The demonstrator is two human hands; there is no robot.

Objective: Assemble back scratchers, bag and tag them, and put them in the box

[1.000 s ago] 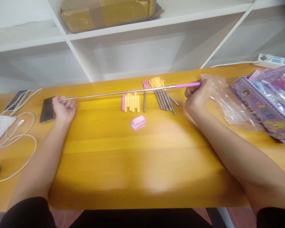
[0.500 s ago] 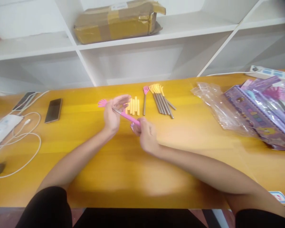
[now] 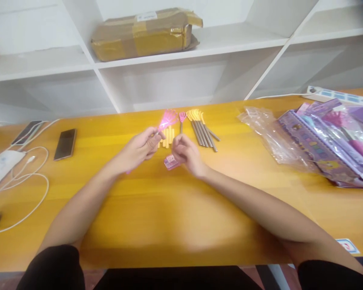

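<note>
My left hand point(image 3: 140, 150) is closed on a pink hand-shaped scratcher point(image 3: 168, 118), its fingered head pointing up and away. Part of its pink handle shows below the palm. My right hand point(image 3: 189, 155) has curled fingers beside a small pink-purple packet point(image 3: 171, 162) on the table; whether the fingers hold anything is hidden. Behind the hands lie several pale yellow tubes point(image 3: 168, 139). Another pink scratcher point(image 3: 182, 117) with a metal rod lies partly behind my right hand. To its right is a bunch of yellow scratchers point(image 3: 202, 131) with metal rods.
On the right are a clear plastic bag point(image 3: 270, 133), a purple printed box point(image 3: 323, 149) with packed items and a power strip point(image 3: 339, 96). A phone point(image 3: 65, 144) and white cables point(image 3: 45, 189) lie left. A taped carton point(image 3: 142, 36) sits on the shelf point(image 3: 230, 38).
The pink scratcher has turned in my left hand, its head swinging from the left to up and right. My right hand has let go of its handle. The small packet shows more fully.
</note>
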